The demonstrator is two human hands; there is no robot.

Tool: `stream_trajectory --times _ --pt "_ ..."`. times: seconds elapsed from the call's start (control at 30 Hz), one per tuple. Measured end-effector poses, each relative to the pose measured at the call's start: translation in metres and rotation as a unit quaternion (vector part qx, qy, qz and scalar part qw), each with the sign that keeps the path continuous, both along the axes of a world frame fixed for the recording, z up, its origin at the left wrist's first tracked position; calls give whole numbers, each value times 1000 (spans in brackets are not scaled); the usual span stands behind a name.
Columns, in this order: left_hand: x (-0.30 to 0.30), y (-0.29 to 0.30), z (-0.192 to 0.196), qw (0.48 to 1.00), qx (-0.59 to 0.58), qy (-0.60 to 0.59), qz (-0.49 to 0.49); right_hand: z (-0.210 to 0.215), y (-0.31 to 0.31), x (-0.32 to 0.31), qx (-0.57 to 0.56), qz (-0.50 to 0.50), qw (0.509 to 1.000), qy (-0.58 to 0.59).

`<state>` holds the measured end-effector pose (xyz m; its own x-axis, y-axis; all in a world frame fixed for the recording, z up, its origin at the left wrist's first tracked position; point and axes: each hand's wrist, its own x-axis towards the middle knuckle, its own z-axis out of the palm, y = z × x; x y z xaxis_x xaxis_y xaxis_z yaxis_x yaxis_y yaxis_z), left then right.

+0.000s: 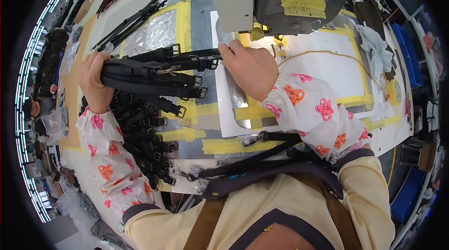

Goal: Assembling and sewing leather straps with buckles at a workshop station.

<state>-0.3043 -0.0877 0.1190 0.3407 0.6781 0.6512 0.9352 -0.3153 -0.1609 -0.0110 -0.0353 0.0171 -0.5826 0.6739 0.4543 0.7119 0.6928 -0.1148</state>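
Note:
My left hand (97, 81) is wrapped round a bundle of black buckled straps (154, 81), their metal buckles pointing right. One thin black strap (206, 55) runs from the bundle to my right hand (252, 70), where the thumb and fingers close on its end. That hand is over the white plate (227, 105), just under the head of a grey sewing machine (290, 2); the fingertips are partly hidden. Below the bundle, many more black buckled straps (145, 142) lie heaped beside my left forearm.
Yellow tape (182, 134) borders the work surface. A tan cord (322, 52) curves across the white plate. Further straps (133, 21) lie at the far left, near clear plastic (156, 30). A black strap with a metal clasp (276, 136) lies close to my body. A grey cloth (375, 49) is at right.

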Motion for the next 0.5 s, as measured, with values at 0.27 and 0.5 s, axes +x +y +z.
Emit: stream_trajectory --times 0.27,0.5 --pt "-49 7 5 997 -21 -42 54 -15 1 -3 -77 22 994 70" --pt "-193 42 63 975 115 55 184 -35 -20 -6 -84 156 979 100"
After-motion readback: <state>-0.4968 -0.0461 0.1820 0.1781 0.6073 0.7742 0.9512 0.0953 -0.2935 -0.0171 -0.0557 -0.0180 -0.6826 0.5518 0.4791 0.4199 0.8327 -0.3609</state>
